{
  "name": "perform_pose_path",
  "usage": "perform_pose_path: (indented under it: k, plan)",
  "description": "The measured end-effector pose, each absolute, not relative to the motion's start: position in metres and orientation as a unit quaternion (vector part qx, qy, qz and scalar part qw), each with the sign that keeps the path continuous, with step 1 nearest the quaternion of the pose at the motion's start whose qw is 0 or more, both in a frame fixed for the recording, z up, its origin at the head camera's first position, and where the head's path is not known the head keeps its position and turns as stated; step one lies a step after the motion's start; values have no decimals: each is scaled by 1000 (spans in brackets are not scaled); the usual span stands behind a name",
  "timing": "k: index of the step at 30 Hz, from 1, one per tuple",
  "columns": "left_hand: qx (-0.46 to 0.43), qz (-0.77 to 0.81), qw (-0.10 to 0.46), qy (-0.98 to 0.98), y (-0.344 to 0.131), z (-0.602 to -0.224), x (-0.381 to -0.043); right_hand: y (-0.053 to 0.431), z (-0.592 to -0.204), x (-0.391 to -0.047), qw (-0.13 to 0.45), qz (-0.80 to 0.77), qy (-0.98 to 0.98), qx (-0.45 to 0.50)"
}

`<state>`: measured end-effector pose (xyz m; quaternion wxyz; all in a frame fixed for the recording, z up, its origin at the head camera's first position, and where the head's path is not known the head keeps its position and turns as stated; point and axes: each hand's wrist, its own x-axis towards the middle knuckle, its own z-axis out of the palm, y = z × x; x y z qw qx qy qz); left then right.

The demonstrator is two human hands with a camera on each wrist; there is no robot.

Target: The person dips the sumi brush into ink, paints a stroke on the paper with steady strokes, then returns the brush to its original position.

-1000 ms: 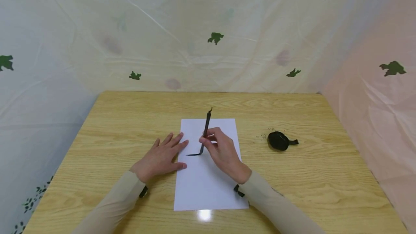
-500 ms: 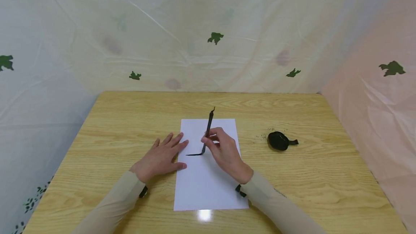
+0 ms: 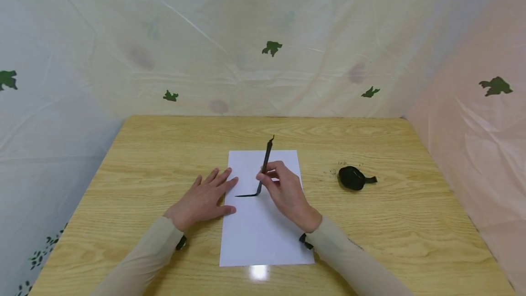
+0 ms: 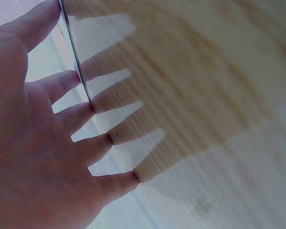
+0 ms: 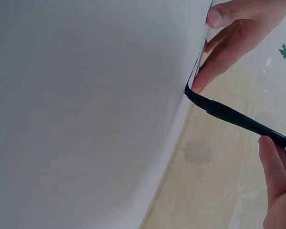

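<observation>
Left hand (image 3: 202, 201) spread over paper (image 3: 263, 239) edge, lower centre, right hand (image 3: 287, 195) pinching dark brush (image 3: 267, 152), touching black line (image 3: 245, 195)

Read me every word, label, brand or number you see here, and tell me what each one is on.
No readable words, labels, brands or numbers.
Right sleeve: faint dark marking along its edge, too small to tell if it is lettering.
Paper: one black stroke, no word.
Curtain: printed shapes, no lettering seen.
</observation>
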<state>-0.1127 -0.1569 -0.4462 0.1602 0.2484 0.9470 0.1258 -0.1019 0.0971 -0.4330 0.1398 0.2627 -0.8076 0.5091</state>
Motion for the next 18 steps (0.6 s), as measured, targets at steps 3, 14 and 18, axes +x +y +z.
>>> perform_pose_path:
  k: [3, 14, 18]
  plan:
    - [250, 125, 158, 947, -157, -447, -113, 99, -433, -102, 138, 506, -810, 262]
    - [257, 132, 151, 945, -158, -446, -112, 101, -432, -100, 142, 502, -813, 257]
    - [259, 137, 150, 944, -159, -446, -111, 102, -432, -100, 144, 505, -812, 255]
